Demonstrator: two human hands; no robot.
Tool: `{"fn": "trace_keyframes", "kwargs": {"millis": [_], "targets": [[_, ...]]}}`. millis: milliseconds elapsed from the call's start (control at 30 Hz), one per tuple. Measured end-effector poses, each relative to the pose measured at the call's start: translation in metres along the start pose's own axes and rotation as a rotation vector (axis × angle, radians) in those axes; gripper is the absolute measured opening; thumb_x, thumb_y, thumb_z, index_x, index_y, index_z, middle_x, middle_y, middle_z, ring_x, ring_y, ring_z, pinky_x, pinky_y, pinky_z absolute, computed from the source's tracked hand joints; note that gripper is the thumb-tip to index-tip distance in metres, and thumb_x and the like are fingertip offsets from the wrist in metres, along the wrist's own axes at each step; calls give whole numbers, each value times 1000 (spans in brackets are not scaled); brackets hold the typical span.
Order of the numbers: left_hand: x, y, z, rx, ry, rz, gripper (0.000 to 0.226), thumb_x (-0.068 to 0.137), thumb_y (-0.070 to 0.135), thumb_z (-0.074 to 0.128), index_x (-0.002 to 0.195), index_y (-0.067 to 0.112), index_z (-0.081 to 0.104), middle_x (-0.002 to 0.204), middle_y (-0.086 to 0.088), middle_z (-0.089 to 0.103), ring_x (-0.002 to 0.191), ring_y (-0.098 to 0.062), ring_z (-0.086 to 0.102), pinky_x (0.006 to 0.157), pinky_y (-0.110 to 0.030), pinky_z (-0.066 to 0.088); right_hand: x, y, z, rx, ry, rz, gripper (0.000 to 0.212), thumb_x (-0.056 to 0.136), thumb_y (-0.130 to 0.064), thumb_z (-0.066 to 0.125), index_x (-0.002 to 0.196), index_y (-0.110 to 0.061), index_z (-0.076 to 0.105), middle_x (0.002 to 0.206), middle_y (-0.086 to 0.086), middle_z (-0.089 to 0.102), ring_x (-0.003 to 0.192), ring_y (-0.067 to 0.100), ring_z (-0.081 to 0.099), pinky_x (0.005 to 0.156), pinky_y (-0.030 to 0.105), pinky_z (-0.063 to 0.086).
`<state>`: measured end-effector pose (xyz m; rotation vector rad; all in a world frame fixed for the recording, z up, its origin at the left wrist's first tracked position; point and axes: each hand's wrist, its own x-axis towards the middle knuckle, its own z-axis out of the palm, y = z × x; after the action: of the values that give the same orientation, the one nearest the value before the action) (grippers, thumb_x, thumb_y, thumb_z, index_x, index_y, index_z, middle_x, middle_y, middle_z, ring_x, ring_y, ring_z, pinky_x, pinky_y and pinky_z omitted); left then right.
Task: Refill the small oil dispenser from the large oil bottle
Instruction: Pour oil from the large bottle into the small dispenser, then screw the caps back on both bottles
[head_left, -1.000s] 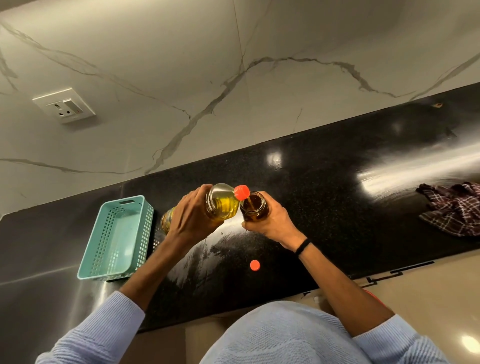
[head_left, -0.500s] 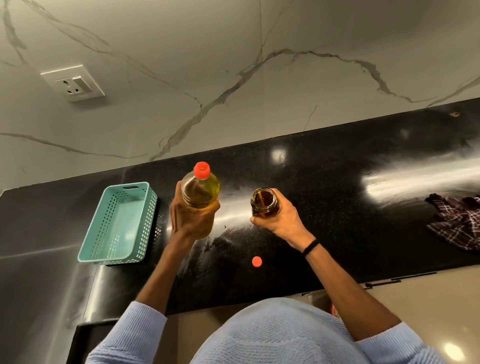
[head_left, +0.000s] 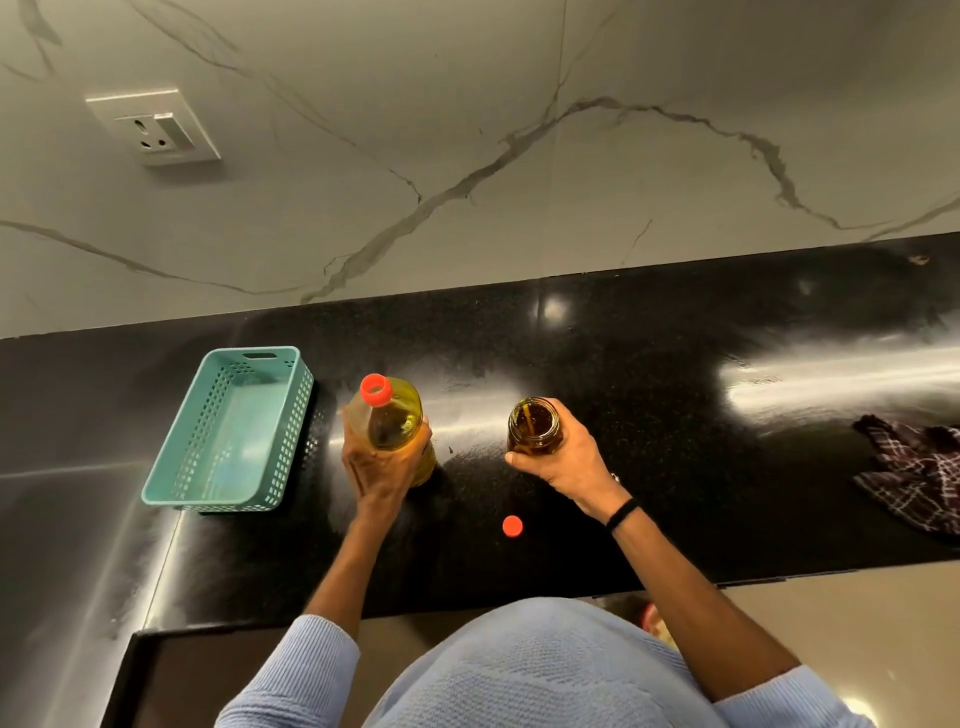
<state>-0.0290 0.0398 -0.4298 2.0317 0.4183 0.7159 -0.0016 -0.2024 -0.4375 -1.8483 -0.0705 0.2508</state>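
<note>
The large oil bottle (head_left: 390, 415), clear plastic with yellow oil and a red open neck, stands upright on the black counter (head_left: 649, 364). My left hand (head_left: 376, 467) is wrapped around its near side. To its right the small oil dispenser (head_left: 535, 426), a round amber glass jar with an open mouth and oil inside, rests on the counter with my right hand (head_left: 563, 457) gripping it from the right. A small red cap (head_left: 512, 526) lies on the counter nearer to me, between my two forearms.
A teal perforated plastic basket (head_left: 171, 483) sits just left of the bottle. A checked cloth (head_left: 914, 473) lies at the counter's right end. A wall socket (head_left: 156, 127) is on the marble backsplash. The counter's front edge runs just before my body.
The bottle went from tilted over the jar's mouth to upright, then down and left onto the counter. The jar has moved apart from it to the right.
</note>
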Motion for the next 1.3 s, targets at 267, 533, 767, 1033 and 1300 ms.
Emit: {"fn": "trace_keyframes", "kwargs": {"millis": [267,533,767,1033,1300], "targets": [[-1,-23,7,-17,5,19,76,60,13,93,124,10,52,115,-8,59,105,-3,51,93,-7,41,2,8,4,-2,-19,26,67,59,-30,94,116,-34,60,113,-11,67,110,6,62,102,38,49],[-2,-26,-2,35,-47,-2,105,60,34,94,142,6,35,135,-14,45,122,-13,44,104,-17,36,7,15,7,-10,-48,47,69,60,-29,93,120,-36,58,117,-11,66,114,6,60,105,39,48],[-92,-23,-15,-42,74,178,41,78,22,76,105,1,52,84,-9,46,64,-23,45,57,-40,41,8,23,7,-36,-70,69,68,64,-25,92,122,-34,57,117,-10,65,113,3,59,103,27,46],[-87,-10,24,-92,-519,62,52,85,13,73,133,14,52,111,2,59,99,-10,61,84,-19,52,8,36,10,-88,-58,114,65,62,-22,93,116,-37,60,109,-14,69,104,-4,62,92,13,45],[-54,-19,59,-28,-803,-112,62,87,24,67,144,24,42,143,1,52,128,-10,51,108,-38,46,12,43,12,-127,-100,141,68,63,-23,92,121,-35,59,110,-14,68,105,-5,61,94,16,47]]}}
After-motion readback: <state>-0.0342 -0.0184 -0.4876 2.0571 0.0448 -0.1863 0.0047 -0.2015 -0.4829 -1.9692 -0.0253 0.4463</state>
